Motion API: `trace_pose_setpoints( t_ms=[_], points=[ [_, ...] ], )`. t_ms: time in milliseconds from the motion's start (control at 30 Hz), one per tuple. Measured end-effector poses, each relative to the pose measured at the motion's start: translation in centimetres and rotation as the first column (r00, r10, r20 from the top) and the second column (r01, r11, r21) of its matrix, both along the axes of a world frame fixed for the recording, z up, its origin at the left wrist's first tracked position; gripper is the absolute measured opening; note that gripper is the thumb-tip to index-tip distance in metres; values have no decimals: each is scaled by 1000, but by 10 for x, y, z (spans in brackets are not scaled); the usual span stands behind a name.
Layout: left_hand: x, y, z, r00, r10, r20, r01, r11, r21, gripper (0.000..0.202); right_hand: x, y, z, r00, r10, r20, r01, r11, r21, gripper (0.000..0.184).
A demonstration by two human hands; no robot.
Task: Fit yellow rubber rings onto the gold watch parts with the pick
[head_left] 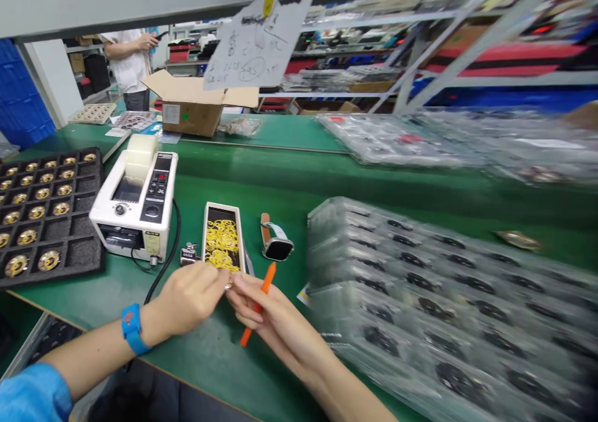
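In the head view, my left hand (pixel 194 294) is closed in a pinch at the front end of a white tray (pixel 237 223). My right hand (pixel 280 316) meets it there, fingertips to fingertips. Between them shows a small shiny metal part (pixel 228 284), mostly covered by the fingers. A thin orange pen-like tool (pixel 268 279) lies slanted through my right hand, its upper end pointing away from me. Several small yellow rings (pixel 222 238) fill the tray. A smartwatch (pixel 279 249) rests on the green bench beyond my right hand.
A white tape dispenser (pixel 133 198) with a black cable stands left, beside a black foam tray (pixel 88 241) of round gold parts. Stacked clear plastic trays (pixel 346 304) with dark parts fill the right. A small metal counter (pixel 189 255), an open carton (pixel 191 114) and a distant person (pixel 128 61) also show.
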State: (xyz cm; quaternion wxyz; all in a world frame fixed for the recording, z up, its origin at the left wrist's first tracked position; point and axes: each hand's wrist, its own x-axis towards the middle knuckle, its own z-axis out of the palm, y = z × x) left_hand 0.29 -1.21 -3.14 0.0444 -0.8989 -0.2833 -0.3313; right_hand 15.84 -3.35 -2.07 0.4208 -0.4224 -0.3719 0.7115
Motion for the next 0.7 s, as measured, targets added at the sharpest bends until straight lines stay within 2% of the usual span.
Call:
trace_pose_setpoints(
  t_ms=[33, 100, 167, 200, 233, 267, 300, 333, 367, 400, 433, 500, 567, 600, 633, 700],
  points=[
    [1, -2, 2, 1000, 4, -28, -4, 1000, 10, 30, 1, 0, -1, 1000, 6, -7, -6, 1000, -9, 47],
    [-2, -9, 6, 1000, 19, 14, -18, 998, -65, 29, 5, 1, -4, 997, -13, 70, 11, 999, 40, 46],
    [-11, -18, 8, 969, 119, 216, -60, 963, -263, 27, 10, 0, -8, 958, -113, 262, 57, 976, 212, 43],
    [-19, -22, 8, 911, 225, 345, -70, 910, -409, 27, 12, -1, -10, 910, -204, 362, 77, 938, 337, 40],
    [-28, -26, 8, 811, 362, 460, -47, 823, -566, 28, 14, -2, -11, 845, -310, 435, 82, 880, 468, 37],
    [-38, -29, 7, 674, 510, 535, 13, 715, -699, 32, 15, -3, -12, 780, -406, 476, 66, 809, 584, 34],
    [-49, -30, 6, 528, 637, 562, 103, 609, -786, 36, 15, -5, -13, 729, -479, 489, 36, 740, 672, 31],
    [-60, -29, 6, 399, 725, 561, 199, 529, -825, 41, 14, -6, -13, 696, -531, 484, 8, 679, 734, 29],
    [-71, -27, 7, 305, 775, 554, 275, 485, -830, 45, 13, -7, -13, 681, -557, 475, -20, 635, 772, 28],
    [-79, -23, 9, 245, 794, 556, 320, 475, -820, 45, 12, -8, -12, 677, -568, 468, -41, 606, 794, 27],
    [-86, -19, 13, 215, 794, 569, 337, 486, -806, 42, 10, -8, -12, 678, -571, 463, -55, 589, 806, 27],
    [-92, -11, 25, 207, 770, 603, 332, 525, -784, 32, 9, -6, -11, 684, -563, 463, -58, 591, 804, 28],
    [-90, -7, 42, 247, 717, 652, 258, 600, -758, 23, 10, -3, -10, 710, -526, 469, -40, 635, 772, 30],
    [-88, -6, 50, 320, 665, 675, 185, 655, -733, 19, 11, -1, -9, 732, -495, 469, -29, 665, 746, 33],
    [-85, -5, 59, 435, 599, 672, 91, 713, -695, 16, 12, 1, -8, 757, -456, 467, -22, 697, 716, 36],
    [-78, -5, 75, 712, 465, 525, -101, 809, -579, 12, 15, 5, -6, 806, -385, 449, -7, 753, 658, 40]
  ],
)
